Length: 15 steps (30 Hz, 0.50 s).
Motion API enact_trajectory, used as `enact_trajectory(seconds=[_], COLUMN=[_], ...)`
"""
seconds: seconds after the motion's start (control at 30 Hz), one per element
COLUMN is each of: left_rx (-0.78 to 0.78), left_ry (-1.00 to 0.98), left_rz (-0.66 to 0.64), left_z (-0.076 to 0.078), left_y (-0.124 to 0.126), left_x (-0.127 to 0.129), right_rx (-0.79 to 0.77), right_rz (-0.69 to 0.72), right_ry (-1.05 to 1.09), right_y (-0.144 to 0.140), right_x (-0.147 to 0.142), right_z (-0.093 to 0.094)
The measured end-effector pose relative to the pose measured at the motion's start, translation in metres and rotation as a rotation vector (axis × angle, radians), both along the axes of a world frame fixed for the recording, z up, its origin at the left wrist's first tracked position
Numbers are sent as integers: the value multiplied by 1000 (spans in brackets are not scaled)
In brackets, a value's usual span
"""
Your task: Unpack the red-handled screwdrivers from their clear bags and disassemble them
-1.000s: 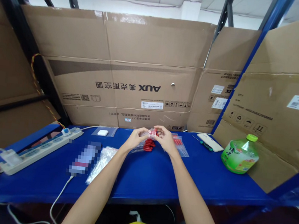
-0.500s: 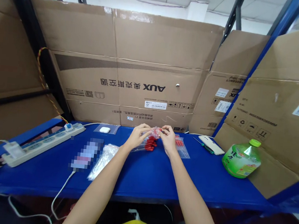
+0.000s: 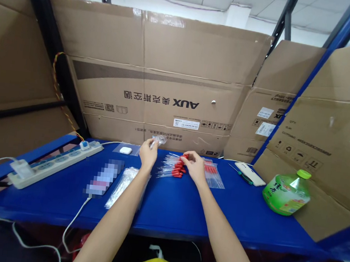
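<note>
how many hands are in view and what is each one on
2. The left hand is raised above the blue shelf, pinching a small clear plastic bag. The right hand rests on the pile of red-tipped pieces.

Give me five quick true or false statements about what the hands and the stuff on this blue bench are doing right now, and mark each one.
1. The left hand holds up a small clear bag. True.
2. The right hand rests on the green bottle. False: it touches the pile of red-tipped pieces; the bottle lies far to its right.
3. The power strip lies at the left of the bench. True.
4. The green bottle stands upright. False: it lies tilted on its side.
5. The white earbud case is in the right hand. False: it sits on the bench beyond the left hand.
</note>
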<state>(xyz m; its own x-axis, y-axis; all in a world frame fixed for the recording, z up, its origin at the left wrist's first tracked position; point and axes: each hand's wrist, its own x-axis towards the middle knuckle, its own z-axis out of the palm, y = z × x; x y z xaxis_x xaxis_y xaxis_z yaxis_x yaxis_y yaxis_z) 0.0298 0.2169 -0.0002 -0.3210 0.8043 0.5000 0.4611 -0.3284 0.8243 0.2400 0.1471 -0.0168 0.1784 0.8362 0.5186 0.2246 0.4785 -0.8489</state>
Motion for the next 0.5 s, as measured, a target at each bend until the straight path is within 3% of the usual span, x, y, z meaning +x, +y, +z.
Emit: enact_trajectory(seconds=[0.2,0.5], left_rx=[-6,0], left_ry=[18,64], left_rz=[-50,-75], left_z=[-1,-4], left_y=[-4,-6], left_x=[8,12], right_rx=[11,112], right_rz=[122,58], right_ry=[-324,-713], right_y=[-9,-13], right_x=[-17,-3], right_z=[-5,0])
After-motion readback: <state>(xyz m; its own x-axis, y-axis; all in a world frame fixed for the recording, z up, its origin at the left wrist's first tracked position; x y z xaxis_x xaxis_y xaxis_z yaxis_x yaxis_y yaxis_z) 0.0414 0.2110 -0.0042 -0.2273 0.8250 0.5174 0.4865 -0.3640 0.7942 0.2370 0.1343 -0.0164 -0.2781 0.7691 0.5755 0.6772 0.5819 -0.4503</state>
